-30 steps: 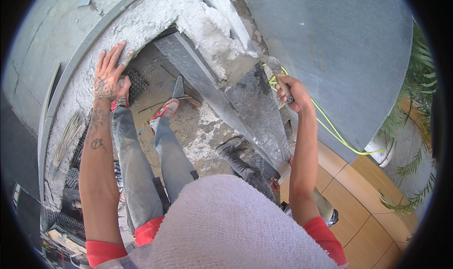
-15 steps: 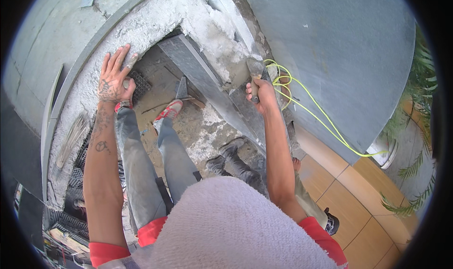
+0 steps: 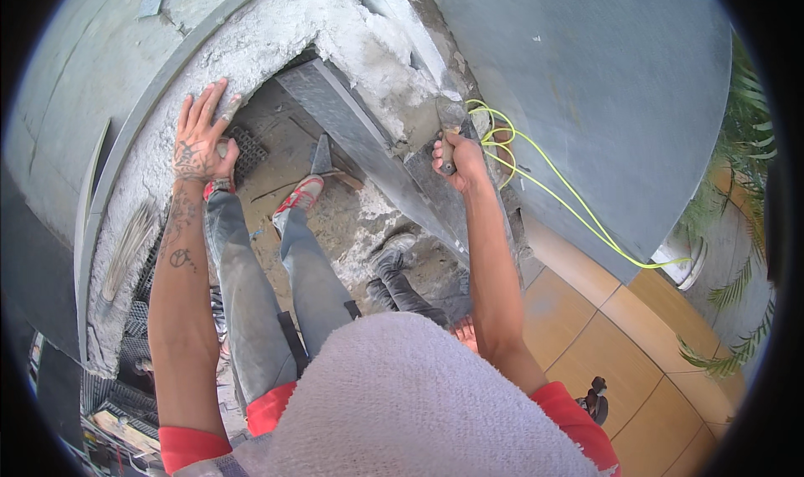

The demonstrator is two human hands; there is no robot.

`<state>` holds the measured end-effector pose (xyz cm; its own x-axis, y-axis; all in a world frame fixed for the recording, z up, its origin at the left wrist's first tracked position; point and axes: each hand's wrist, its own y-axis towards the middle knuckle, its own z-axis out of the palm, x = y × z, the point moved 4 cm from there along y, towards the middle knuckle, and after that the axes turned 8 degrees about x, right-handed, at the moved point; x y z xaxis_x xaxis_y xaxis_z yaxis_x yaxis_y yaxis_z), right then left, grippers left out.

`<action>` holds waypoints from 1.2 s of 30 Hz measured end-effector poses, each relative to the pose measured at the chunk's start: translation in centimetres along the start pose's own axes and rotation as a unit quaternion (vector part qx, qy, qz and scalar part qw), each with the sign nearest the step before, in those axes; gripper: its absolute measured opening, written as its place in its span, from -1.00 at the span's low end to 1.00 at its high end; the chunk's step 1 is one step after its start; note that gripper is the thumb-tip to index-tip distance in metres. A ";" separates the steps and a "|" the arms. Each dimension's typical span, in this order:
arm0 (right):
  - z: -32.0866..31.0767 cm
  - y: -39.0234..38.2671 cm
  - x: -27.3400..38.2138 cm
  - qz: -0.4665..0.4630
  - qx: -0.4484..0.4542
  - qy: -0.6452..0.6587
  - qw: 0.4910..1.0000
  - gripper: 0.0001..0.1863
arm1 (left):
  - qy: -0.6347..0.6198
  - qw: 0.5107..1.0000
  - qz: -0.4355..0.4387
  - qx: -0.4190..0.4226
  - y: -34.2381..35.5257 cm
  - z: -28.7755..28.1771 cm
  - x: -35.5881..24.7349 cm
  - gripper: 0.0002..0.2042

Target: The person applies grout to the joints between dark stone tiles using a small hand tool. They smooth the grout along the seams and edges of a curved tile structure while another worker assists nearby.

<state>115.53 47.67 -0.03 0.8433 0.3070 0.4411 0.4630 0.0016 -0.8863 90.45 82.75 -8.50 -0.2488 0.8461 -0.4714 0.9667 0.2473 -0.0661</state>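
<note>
My left hand [image 3: 201, 134] lies flat with fingers spread on the rough, whitish mortar ledge [image 3: 260, 37], at the edge of the opening. In my right hand [image 3: 465, 160] is a small trowel [image 3: 450, 111], held by its worn handle. Its mortar-smeared blade points away from me, over the end of the mortar bed beside a dark slab. I cannot tell whether the blade touches the mortar. Just right of that hand a yellow-green cord [image 3: 557, 175] lies in loops.
Below are my red-and-white shoes [image 3: 301, 196], a pointed grey blade [image 3: 321, 154] and black plastic grids [image 3: 244, 154]. A tilted grey slab [image 3: 360, 134] crosses the opening. Another person's dark-trousered leg [image 3: 402, 284] is close by. A pale fibre bundle [image 3: 130, 247] rests on the left ledge.
My right hand and the trowel have shifted slightly toward me and left. My left hand stays on the ledge. The other person's legs near the slab have moved.
</note>
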 end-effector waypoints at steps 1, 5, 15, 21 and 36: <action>0.5 0.1 -0.9 0.000 -0.006 0.008 1.000 -0.90 | 0.000 1.000 -0.001 -0.004 -0.1 0.0 -0.1 -0.29; 2.3 0.5 -2.4 -0.023 -0.028 0.058 0.998 -0.94 | 0.007 1.000 -0.006 0.016 0.0 0.2 0.2 -0.29; 3.8 -0.3 -7.1 -0.093 -0.043 0.040 0.994 -0.94 | 0.003 1.000 -0.006 0.017 -0.1 0.2 0.3 -0.28; 5.3 -1.1 -11.1 -0.110 -0.091 0.054 0.988 -0.95 | -0.004 0.999 -0.019 0.041 0.1 0.2 0.3 -0.27; 7.3 -5.2 -15.7 -0.164 -0.074 -0.044 0.983 -0.90 | -0.031 0.999 -0.008 0.014 -0.4 -0.4 0.4 -0.32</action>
<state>97.89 49.76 -3.31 0.6184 0.3943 0.6798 0.7459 -0.0222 -0.6656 89.95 83.17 -8.31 -0.2599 0.8110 -0.5242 0.9643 0.2460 -0.0976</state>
